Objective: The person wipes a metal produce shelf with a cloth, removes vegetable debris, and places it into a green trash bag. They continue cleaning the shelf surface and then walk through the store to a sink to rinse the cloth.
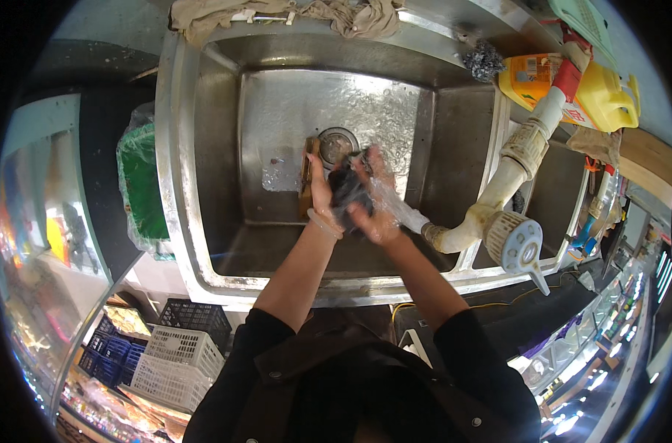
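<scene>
Both hands work over the stainless steel sink basin [280, 105], under a stream of water [396, 205] from the white plastic tap [463, 230]. My left hand [322, 191], with a pale bangle at the wrist, holds a dark, blurred item [348, 188] from the left. My right hand [377, 213] presses on the same item from the right, its fingers wet and blurred. Motion and water hide what the item is. Beside my left hand, partly behind it, a narrow brown wooden piece [309, 152] lies in the basin. Beyond the hands is the round drain [337, 145].
Beige cloths [352, 16] drape over the sink's far rim. A metal scourer [483, 60] and a yellow jug [604, 97] stand at the far right. The tap's lever handle [535, 277] juts over the near rim. Left, a green plastic-lined bin [146, 183] adjoins the sink; crates [175, 362] stand below.
</scene>
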### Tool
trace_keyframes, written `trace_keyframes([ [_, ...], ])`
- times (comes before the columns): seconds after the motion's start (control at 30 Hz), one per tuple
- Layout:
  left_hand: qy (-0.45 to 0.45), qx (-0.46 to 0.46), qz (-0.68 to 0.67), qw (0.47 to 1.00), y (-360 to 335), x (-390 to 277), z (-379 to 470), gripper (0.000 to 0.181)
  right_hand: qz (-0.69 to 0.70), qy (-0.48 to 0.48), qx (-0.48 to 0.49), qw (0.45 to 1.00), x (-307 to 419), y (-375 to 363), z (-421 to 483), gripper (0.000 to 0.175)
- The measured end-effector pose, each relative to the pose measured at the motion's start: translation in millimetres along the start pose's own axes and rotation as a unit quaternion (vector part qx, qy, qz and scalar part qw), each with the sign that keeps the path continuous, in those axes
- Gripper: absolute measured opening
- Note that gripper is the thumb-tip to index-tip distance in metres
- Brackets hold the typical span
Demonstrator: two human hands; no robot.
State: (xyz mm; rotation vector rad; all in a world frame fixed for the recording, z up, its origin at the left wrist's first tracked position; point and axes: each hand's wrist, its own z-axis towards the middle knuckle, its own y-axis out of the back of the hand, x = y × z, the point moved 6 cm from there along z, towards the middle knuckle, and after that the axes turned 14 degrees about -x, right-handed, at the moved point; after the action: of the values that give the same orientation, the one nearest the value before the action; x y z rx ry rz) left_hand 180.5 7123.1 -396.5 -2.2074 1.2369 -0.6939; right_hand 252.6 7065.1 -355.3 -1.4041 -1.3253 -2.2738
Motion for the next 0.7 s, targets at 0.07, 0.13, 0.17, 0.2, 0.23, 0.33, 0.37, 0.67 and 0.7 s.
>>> trace_keyframes([
  [0.07, 0.116, 0.044, -0.042, 0.991, -1.4, 9.8, 3.5, 0.075, -0.077, 0.095, 0.07, 0.99, 9.3, -5.6, -27.3, 0.064],
  [0.13, 0.141, 0.102, -0.014, 0.985, 0.8, 16.8, 10.1, 0.073, -0.034, 0.05, 0.028, 0.998, 11.3, -0.6, -35.6, 0.057],
  [0.17, 0.111, 0.075, 0.078, 0.988, 12.0, 22.9, 16.1, 0.07, -0.05, 0.009, 0.034, 0.998, 9.5, 1.1, -37.2, 0.053],
  [0.2, 0.13, 0.103, 0.055, 0.985, 16.3, 29.7, 20.1, 0.065, 0.005, -0.043, -0.017, 0.999, 10.0, 2.8, -35.4, 0.045],
  [0.23, 0.141, 0.143, 0.022, 0.979, 19.5, 34.4, 23.4, 0.06, 0.008, -0.041, -0.062, 0.997, 12.7, 8.7, -31.5, 0.042],
  [0.33, -0.03, -0.146, 0.13, 0.98, 69.4, 28.5, 45.1, 0.053, -0.032, -0.1, -0.094, 0.99, 10.2, 3.0, -21.3, 0.034],
  [0.37, -0.062, -0.163, 0.154, 0.973, 72.3, 29.1, 46.3, 0.051, -0.015, -0.159, -0.125, 0.979, 1.6, 3.8, -19.2, 0.035],
  [0.67, -0.263, -0.29, 0.499, 0.773, 31.6, 9.7, 10.9, 0.046, 0.412, -0.494, -0.205, 0.738, -57.4, 20.3, 8.1, 0.046],
  [0.7, -0.142, -0.255, 0.376, 0.879, 35.4, 17.5, 13.7, 0.043, 0.412, -0.421, -0.228, 0.775, -46.1, 35.0, 18.2, 0.048],
])
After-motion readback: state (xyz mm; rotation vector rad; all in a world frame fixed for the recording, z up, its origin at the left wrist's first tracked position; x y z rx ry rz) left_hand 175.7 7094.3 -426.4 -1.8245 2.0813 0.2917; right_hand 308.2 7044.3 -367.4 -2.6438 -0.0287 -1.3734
